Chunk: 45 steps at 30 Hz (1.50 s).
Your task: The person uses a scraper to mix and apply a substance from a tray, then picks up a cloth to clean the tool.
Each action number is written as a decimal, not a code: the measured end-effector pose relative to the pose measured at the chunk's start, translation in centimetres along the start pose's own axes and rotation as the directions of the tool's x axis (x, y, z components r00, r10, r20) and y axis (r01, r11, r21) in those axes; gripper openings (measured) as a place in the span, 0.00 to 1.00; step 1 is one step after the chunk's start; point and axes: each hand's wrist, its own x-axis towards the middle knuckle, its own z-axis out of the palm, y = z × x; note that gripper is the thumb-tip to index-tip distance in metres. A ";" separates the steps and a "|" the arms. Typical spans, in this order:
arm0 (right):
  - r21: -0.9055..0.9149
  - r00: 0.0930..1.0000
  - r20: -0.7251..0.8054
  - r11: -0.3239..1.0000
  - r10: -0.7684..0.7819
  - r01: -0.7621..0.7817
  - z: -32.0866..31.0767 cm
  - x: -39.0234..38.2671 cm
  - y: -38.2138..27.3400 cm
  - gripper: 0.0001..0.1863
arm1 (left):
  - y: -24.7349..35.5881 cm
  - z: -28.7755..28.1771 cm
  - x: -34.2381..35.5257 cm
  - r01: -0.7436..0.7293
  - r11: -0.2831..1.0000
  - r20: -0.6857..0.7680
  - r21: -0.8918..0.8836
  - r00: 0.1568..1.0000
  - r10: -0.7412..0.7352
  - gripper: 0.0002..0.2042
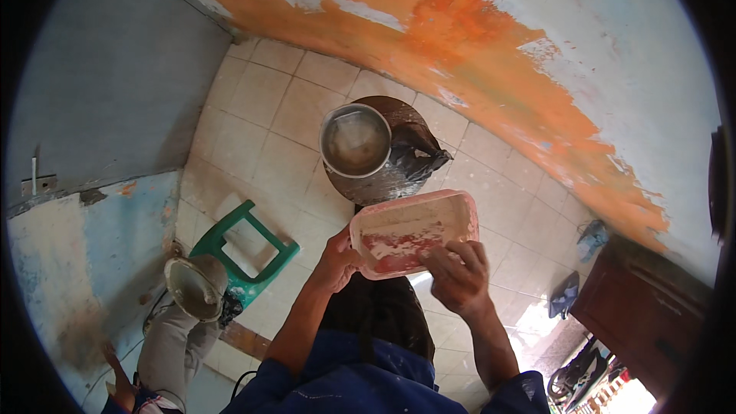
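Note:
A shallow rectangular pinkish-red plastic tray [414, 207] is held up in front of my body, its inside smeared with pale putty-like residue. My left hand [337, 262] grips its left end, thumb at the rim. At its near right corner, my right hand [460, 272] is closed with curled fingers over the inside edge. What those fingers hold, if anything, is hidden. Just beyond the tray, a round metal pot [356, 142] with cloudy liquid rests on a dark brown round top [360, 190], beside a crumpled black plastic bag [418, 155].
A green plastic stool [230, 222] lies to the left on the tiled floor [268, 161]. Beside it are a putty-stained bucket [195, 287] and another person's grey-trousered leg [170, 349]. A patchy orange wall [429, 38] rises ahead; a brown wooden cabinet [644, 299] stands right.

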 end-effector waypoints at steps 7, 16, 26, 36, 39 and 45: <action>-0.096 0.999 0.011 0.994 0.043 -0.042 -0.1 0.5 1.4 0.18 | 0.2 0.1 -0.1 0.017 0.999 0.014 -0.047 1.000 -0.016 0.32; 0.008 0.993 0.040 0.994 0.107 -0.107 -2.8 0.6 0.6 0.21 | 0.5 -0.8 0.2 -0.053 0.998 -0.003 -0.041 0.999 0.053 0.32; 0.053 0.996 0.084 0.998 0.031 -0.036 -0.7 2.0 1.2 0.21 | 0.9 -0.6 0.7 -0.030 1.000 0.017 0.005 0.999 0.030 0.34; -0.047 0.999 -0.007 0.998 0.043 -0.043 -0.4 2.4 1.9 0.19 | 1.2 1.4 0.5 -0.020 1.000 -0.005 -0.021 1.000 0.020 0.32; 0.027 1.000 0.012 1.000 -0.012 0.012 0.5 1.1 1.0 0.22 | 1.1 1.5 0.6 -0.029 1.000 -0.004 -0.010 1.000 0.029 0.33; 0.028 0.999 -0.010 0.999 -0.037 0.037 -2.3 0.1 1.2 0.15 | 1.2 1.4 0.3 -0.021 1.000 -0.020 -0.003 1.000 0.021 0.32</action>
